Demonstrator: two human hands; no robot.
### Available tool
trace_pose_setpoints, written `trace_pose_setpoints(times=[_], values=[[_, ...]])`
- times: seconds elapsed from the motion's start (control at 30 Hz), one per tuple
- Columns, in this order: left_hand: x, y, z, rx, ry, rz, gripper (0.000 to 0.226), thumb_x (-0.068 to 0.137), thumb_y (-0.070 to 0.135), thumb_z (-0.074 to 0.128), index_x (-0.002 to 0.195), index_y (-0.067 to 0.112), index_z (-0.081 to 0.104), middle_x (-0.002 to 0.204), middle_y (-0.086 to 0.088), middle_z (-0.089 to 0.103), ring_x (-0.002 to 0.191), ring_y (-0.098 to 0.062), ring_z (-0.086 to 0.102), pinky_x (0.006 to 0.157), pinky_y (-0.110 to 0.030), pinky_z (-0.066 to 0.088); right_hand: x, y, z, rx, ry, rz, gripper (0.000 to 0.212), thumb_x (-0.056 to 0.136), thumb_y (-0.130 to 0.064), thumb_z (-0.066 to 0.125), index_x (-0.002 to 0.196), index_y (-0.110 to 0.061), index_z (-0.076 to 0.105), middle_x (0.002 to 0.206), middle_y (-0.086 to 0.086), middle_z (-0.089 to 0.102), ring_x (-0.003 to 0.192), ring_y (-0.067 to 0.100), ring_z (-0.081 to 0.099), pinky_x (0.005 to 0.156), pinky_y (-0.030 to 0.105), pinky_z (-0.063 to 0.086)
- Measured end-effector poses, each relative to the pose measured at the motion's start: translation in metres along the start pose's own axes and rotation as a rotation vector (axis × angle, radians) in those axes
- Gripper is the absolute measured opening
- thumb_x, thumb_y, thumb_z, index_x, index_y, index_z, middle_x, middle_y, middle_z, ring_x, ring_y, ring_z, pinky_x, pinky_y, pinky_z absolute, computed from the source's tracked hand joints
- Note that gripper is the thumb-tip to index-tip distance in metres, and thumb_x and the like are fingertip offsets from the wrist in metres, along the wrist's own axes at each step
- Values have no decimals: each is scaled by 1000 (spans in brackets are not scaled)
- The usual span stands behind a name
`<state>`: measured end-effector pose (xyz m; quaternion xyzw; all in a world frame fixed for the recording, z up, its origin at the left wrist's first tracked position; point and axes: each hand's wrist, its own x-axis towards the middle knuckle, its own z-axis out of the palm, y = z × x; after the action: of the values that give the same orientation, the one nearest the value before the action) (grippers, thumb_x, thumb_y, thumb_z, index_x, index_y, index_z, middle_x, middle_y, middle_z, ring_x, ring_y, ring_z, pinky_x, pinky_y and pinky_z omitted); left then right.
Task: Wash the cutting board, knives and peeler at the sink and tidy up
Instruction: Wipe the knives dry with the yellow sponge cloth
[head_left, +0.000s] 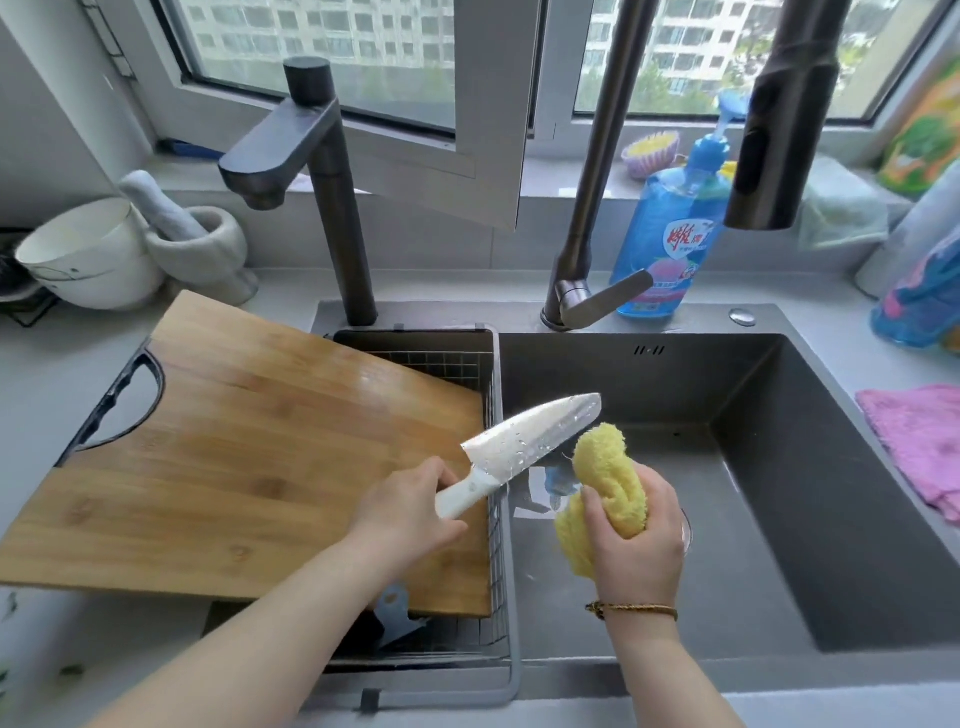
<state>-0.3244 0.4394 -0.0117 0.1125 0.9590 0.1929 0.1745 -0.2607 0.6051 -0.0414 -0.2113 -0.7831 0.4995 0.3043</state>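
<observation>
My left hand grips the white handle of a white knife; its wet blade points up and right over the sink's left edge. My right hand squeezes a yellow cloth just right of the blade, over the dark sink. The wooden cutting board lies tilted across the counter and the wire drain basket. A blue-grey tool, perhaps the peeler, pokes out under the board's near edge. Another small object lies in the sink behind the cloth, mostly hidden.
Two dark faucets rise behind the sink. A blue dish soap bottle stands at the back. White bowls and a stone mortar sit at the left. A pink cloth lies on the right counter.
</observation>
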Motion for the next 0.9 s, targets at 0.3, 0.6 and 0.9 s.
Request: trace_pose_setpoints(times=[0.3, 0.6, 0.9], values=[[6, -4, 4, 261, -35, 87, 36, 84, 39, 58, 116, 30, 45, 115, 10, 61, 101, -14, 58, 69, -23, 36, -13, 23, 45, -338, -319, -447, 45, 61, -31, 45, 106, -26, 48, 104, 7, 68, 96, 15, 50, 86, 20, 33], [-12, -29, -5, -197, -96, -20, 38, 76, 31, 71, 109, 34, 52, 96, 15, 54, 85, -4, 53, 68, -15, 42, -8, 29, 43, -460, -315, -476, 39, 56, -31, 51, 88, -18, 68, 96, 1, 71, 75, 23, 68, 69, 27, 53], [-17, -28, -3, -326, 46, -10, 31, 73, 21, 73, 80, 38, 47, 77, 20, 53, 70, 5, 48, 54, -9, 35, -28, 14, 52, -348, -422, -857, 73, 42, -10, 73, 109, -28, 49, 120, -2, 55, 96, 20, 43, 74, 29, 54]])
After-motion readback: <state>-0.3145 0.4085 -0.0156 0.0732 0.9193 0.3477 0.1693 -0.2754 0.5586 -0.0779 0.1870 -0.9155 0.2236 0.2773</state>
